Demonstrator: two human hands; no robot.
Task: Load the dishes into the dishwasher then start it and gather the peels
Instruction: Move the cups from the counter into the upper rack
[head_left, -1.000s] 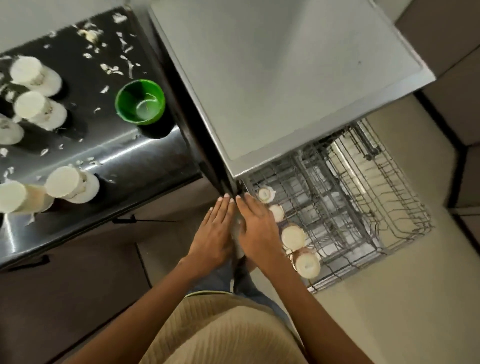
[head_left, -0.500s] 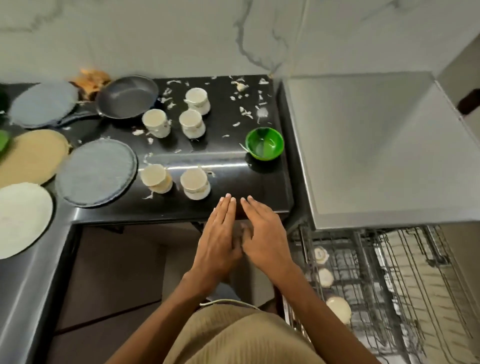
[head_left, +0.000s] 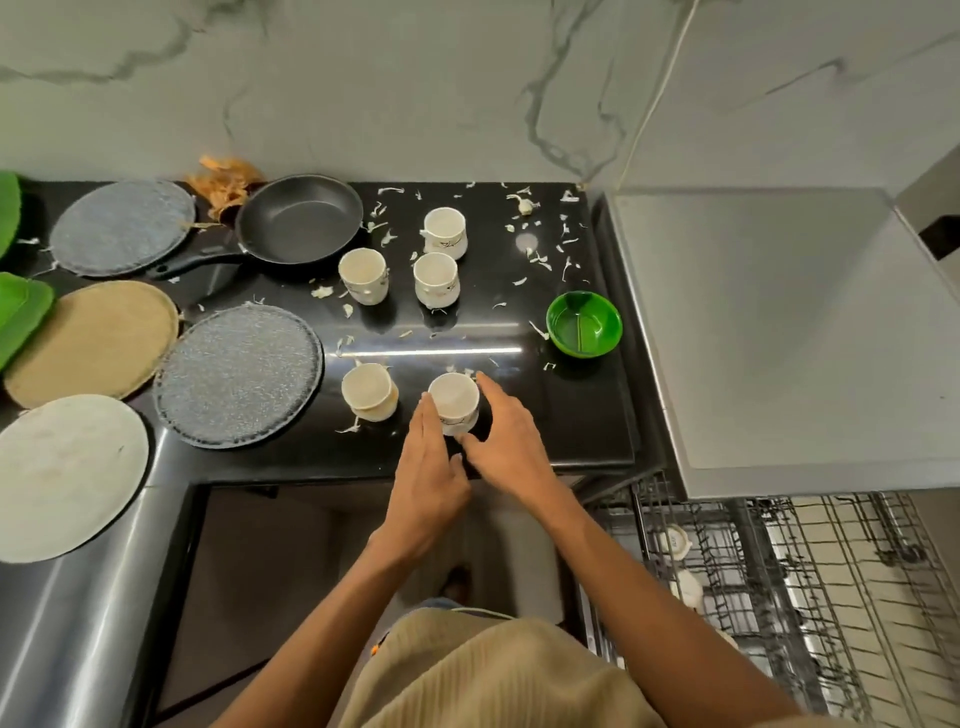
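Observation:
A white cup (head_left: 453, 400) stands near the front edge of the black counter (head_left: 571, 415). My left hand (head_left: 426, 467) lies flat against its left side. My right hand (head_left: 506, 441) wraps its right side, thumb in front, so the cup sits between both hands. Another cup (head_left: 370, 397) stands just left of it, and three more cups (head_left: 436, 278) stand further back. White peels (head_left: 545, 254) are scattered over the counter, and brown peels (head_left: 226, 182) lie at the back wall. The pulled-out dishwasher rack (head_left: 810, 582) at lower right holds upturned cups (head_left: 675, 540).
A green bowl (head_left: 584, 323) sits at the counter's right edge. A black frying pan (head_left: 298, 218) lies at the back left. Round mats (head_left: 236, 374) and a white plate (head_left: 62, 473) cover the left side. A grey metal surface (head_left: 779, 332) overhangs the rack.
My view swung from the dishwasher rack up to the counter. Both hands rose from the rack's front, moved forward over the counter edge and closed in around the nearest cup.

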